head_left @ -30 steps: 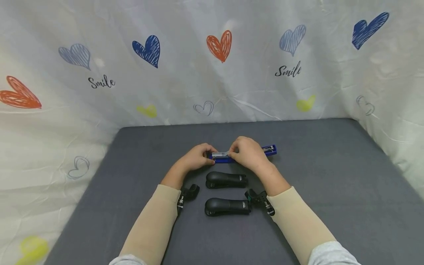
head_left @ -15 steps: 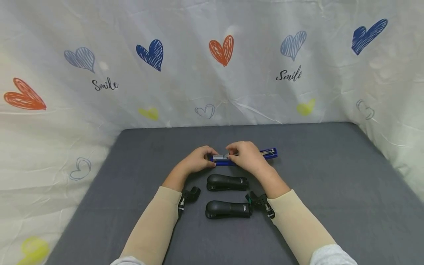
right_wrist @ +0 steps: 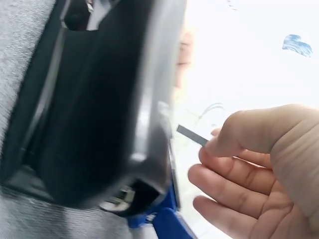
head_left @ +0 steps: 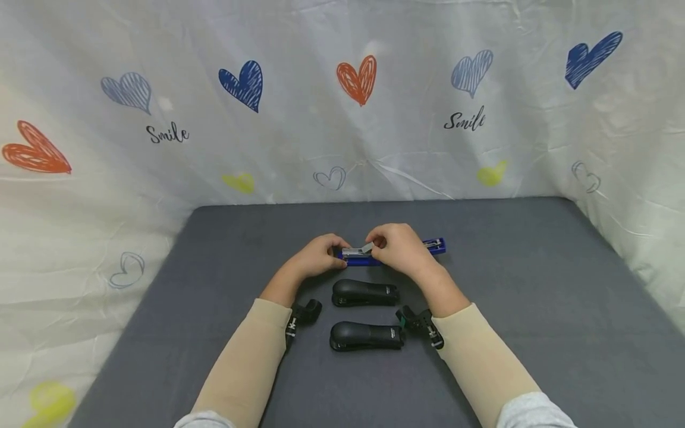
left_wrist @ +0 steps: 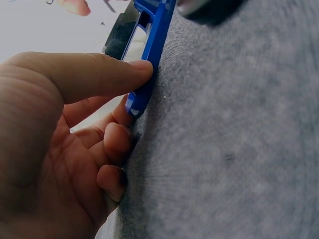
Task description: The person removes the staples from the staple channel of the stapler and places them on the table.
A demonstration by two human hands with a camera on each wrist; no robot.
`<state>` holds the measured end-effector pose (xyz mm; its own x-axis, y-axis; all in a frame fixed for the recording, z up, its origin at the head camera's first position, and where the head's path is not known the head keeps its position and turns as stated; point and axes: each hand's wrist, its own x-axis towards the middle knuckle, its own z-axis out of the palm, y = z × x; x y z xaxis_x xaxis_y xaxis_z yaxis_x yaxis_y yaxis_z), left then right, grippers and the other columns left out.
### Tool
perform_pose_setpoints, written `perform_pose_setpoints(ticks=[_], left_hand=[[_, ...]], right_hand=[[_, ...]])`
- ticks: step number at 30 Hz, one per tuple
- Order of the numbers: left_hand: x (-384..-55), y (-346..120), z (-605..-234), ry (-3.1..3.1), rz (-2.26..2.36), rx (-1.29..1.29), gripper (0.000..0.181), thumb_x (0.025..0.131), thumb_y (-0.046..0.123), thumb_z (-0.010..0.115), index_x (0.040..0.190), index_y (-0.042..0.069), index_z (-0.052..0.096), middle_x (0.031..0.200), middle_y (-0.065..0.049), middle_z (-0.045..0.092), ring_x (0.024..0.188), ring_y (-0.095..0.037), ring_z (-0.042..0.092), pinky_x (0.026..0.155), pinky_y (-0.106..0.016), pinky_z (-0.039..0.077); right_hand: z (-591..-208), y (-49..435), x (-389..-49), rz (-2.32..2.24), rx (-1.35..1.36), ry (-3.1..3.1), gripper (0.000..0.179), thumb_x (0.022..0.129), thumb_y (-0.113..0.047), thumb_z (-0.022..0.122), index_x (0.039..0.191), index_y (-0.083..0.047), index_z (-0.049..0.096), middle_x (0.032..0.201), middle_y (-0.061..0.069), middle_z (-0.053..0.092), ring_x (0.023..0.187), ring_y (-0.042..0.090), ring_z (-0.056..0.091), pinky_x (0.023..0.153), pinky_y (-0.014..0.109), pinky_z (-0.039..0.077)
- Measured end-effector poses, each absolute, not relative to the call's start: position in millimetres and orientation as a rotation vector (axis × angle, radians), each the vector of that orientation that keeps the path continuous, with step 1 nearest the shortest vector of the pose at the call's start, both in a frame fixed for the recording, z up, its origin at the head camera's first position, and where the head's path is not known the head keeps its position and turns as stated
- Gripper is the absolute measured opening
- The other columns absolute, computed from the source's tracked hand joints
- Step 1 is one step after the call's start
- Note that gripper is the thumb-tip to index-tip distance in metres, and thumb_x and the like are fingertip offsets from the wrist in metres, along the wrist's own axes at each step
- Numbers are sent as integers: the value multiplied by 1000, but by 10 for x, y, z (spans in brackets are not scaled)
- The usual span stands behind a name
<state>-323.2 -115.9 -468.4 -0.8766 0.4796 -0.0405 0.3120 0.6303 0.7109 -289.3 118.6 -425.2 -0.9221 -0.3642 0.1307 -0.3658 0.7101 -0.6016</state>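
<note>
A blue stapler (head_left: pixel 436 245) lies opened out flat on the grey table, its metal staple channel (head_left: pixel 353 252) facing up. My left hand (head_left: pixel 314 257) grips its left end; in the left wrist view the thumb presses one side of the blue stapler (left_wrist: pixel 162 35), with fingers on the other. Above the channel, my right hand (head_left: pixel 400 249) pinches a short grey strip of staples (head_left: pixel 367 247) between thumb and index finger. The right wrist view shows that strip of staples (right_wrist: pixel 191 135) sticking out past the fingertips. My right hand hides the stapler's middle.
Two black staplers lie nearer me, one (head_left: pixel 365 293) just below the blue one and another (head_left: pixel 366 336) closer still, between my forearms. The grey table (head_left: pixel 535 285) reaches back to a white cloth (head_left: pixel 299 131) printed with hearts.
The right hand has shifted slightly, and the strip of staples now shows tilted up above the channel. The left hand stays on the blue stapler's end. The head view has shifted a little.
</note>
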Motion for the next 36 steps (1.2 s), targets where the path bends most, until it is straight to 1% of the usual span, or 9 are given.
perform_pose_setpoints(ticks=[3, 8, 14, 17, 22, 26, 30, 36], left_hand=[[-3247, -1157, -4683, 2629, 1085, 649, 34, 87, 8, 80, 120, 7, 73, 108, -7, 62, 74, -19, 53, 67, -31, 45], [-3262, -1143, -4677, 2630, 1081, 651, 34, 87, 8, 80, 120, 8, 74, 109, -6, 62, 76, -18, 53, 68, -31, 45], [-3246, -1135, -4652, 2638, 1063, 664, 36, 86, 7, 80, 121, 6, 73, 109, -7, 63, 76, -17, 52, 68, -32, 45], [-3239, -1146, -4648, 2642, 1051, 672, 37, 87, 8, 79, 123, 6, 73, 110, -7, 63, 76, -17, 52, 69, -32, 45], [-3240, -1161, -4647, 2652, 1039, 684, 36, 87, 9, 79, 122, 7, 73, 109, -7, 64, 79, -18, 52, 71, -33, 45], [-3246, -1172, -4653, 2655, 1035, 687, 36, 87, 9, 79, 122, 7, 73, 109, -7, 64, 80, -18, 53, 73, -34, 45], [-3235, -1177, -4645, 2650, 1045, 689, 36, 87, 9, 79, 122, 6, 73, 109, -7, 64, 82, -19, 53, 74, -34, 45], [-3224, -1185, -4644, 2637, 1063, 695, 35, 87, 8, 79, 122, 6, 73, 109, -7, 64, 80, -18, 52, 72, -34, 45]], right_hand=[[-4196, 1234, -2885, 1070, 596, -2903, 20, 94, -10, 69, 113, -8, 78, 98, 4, 71, 89, 21, 65, 77, 40, 54], [-4072, 1336, -2858, 1145, 532, -2925, 21, 97, -13, 71, 117, -9, 77, 105, 7, 74, 94, 23, 68, 79, 42, 55], [-3914, 1494, -2825, 1269, 429, -2925, 23, 97, -12, 72, 119, -7, 77, 108, 9, 75, 96, 24, 70, 83, 44, 54], [-3864, 1588, -2811, 1307, 391, -2919, 23, 98, -11, 71, 120, -6, 76, 109, 9, 75, 98, 25, 70, 85, 45, 53], [-3784, 1735, -2796, 1310, 338, -2924, 23, 100, -12, 69, 120, -6, 76, 109, 9, 75, 100, 31, 68, 83, 43, 50], [-3735, 1852, -2784, 1300, 305, -2921, 22, 101, -13, 67, 120, -5, 75, 107, 10, 75, 97, 30, 68, 82, 42, 49], [-3692, 1982, -2761, 1302, 282, -2916, 23, 103, -14, 63, 123, -5, 72, 107, 12, 75, 101, 30, 69, 87, 46, 48], [-3664, 2191, -2721, 1281, 248, -2933, 25, 105, -17, 60, 126, -6, 69, 113, 15, 73, 108, 32, 66, 98, 54, 45]])
